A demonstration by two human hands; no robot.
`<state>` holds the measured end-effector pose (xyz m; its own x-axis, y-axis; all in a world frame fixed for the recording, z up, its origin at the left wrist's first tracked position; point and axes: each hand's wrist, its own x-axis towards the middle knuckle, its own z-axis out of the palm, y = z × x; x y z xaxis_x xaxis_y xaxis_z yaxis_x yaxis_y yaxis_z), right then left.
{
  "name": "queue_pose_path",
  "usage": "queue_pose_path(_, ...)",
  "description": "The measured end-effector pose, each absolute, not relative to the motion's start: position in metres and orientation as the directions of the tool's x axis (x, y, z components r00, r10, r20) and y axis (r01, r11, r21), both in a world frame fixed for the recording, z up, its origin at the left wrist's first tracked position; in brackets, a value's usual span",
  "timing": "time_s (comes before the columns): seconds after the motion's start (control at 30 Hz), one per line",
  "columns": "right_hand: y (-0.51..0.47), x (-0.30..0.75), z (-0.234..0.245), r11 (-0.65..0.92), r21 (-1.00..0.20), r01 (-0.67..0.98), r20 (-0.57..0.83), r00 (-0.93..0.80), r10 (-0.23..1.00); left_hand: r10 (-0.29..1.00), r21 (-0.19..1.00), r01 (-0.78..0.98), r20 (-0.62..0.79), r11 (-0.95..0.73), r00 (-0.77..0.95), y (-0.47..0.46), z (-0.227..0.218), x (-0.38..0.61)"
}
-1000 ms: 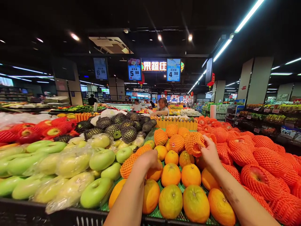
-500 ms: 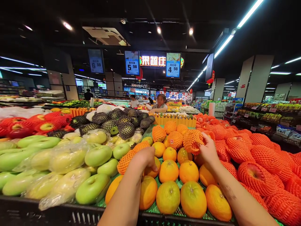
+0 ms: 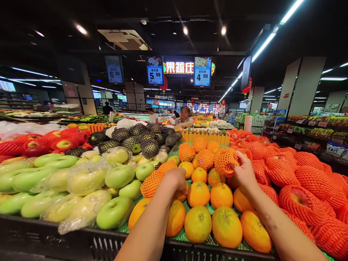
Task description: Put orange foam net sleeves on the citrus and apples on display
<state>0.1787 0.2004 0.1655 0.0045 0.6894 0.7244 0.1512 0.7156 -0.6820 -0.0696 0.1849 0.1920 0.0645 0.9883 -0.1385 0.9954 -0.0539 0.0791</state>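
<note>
Over the left part of the orange pile, my left hand (image 3: 177, 180) has its fingers curled down around an orange (image 3: 182, 197), which it mostly covers. My right hand (image 3: 244, 171) pinches the edge of an orange foam net (image 3: 225, 160) at the right of the pile; whether a fruit is inside is hard to tell. Several bare oranges (image 3: 198, 194) lie in rows between my forearms. Behind them are oranges in foam nets, one with a small red sticker (image 3: 201, 161). More foam netting (image 3: 154, 183) lies just left of my left hand.
Green apples (image 3: 115, 210), some in clear plastic, fill the left side. Dark-netted fruit (image 3: 149, 148) is heaped behind them. Red-netted fruit (image 3: 299, 199) is piled at the right. A black crate edge (image 3: 108, 243) runs along the front. A person (image 3: 185, 117) stands beyond the display.
The view has shifted slightly, so the display sits a little further right. My left hand has settled lower over its orange; my right hand stays at the foam net.
</note>
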Motion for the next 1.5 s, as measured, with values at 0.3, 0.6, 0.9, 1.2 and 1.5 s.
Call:
queue_pose_path(0.3,0.198,0.177,0.166,0.683,-0.711,0.168,0.690,-0.018,0.723,0.982,0.009,0.998,-0.180,-0.055,0.056,0.167,0.200,-0.061)
queue_pose_path(0.6,0.194,0.175,0.168,0.709,-0.681,0.183,0.721,0.000,0.693,0.955,0.266,0.962,0.296,-0.059,-0.023,0.184,0.198,-0.079)
queue_pose_path(0.9,0.202,0.181,0.167,0.711,-0.675,0.196,0.729,0.029,0.684,0.988,0.246,0.964,0.091,0.099,-0.124,0.228,0.178,-0.073)
queue_pose_path(1.2,0.197,0.178,0.169,0.710,-0.678,0.190,0.726,0.025,0.687,0.996,0.209,0.974,-0.014,0.092,-0.091,0.244,0.165,-0.076)
queue_pose_path(1.5,0.204,0.183,0.166,0.712,-0.662,0.232,0.733,0.001,0.681,0.988,0.171,0.978,0.071,0.122,-0.136,0.239,0.164,-0.077)
